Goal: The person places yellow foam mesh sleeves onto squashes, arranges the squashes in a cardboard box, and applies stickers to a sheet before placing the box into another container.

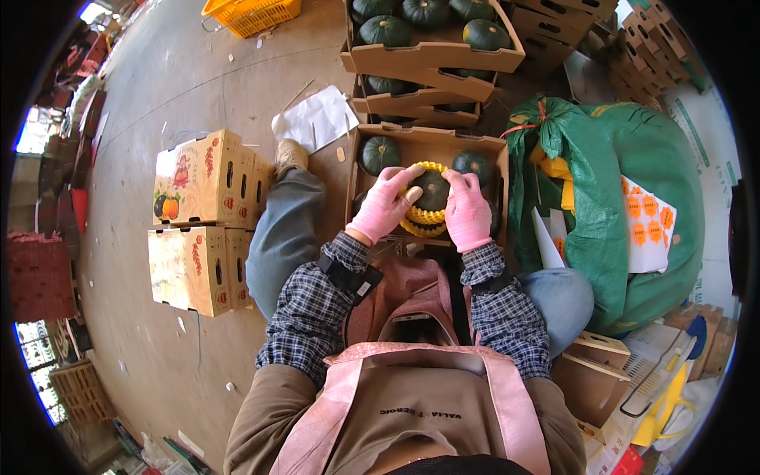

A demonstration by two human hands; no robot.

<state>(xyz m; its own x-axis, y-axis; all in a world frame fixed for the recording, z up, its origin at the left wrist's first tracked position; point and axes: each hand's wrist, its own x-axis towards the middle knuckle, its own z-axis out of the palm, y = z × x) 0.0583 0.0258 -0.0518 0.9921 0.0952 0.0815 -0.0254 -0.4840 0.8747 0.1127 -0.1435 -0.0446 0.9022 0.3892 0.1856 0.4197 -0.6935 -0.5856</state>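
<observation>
My left hand (pixel 384 202), in a pink glove with pale fingertips, grips the left side of a dark green squash (pixel 431 192) and the yellow foam net (pixel 421 224) around it. My right hand (pixel 465 206), gloved alike, holds the same squash and net at the upper right, fingers curled on the net's rim. They are over an open cardboard box (pixel 423 136), where more squashes (pixel 380 154) lie behind and beside my hands, some partly hidden.
Stacked trays of squashes (pixel 434 59) stand beyond, with a yellow crate (pixel 253 12). Printed cartons (pixel 188 265) stand left beside my leg. A green sack (pixel 602 293) with yellow material sits right. A white sheet (pixel 317 119) lies on the floor (pixel 134 317).
</observation>
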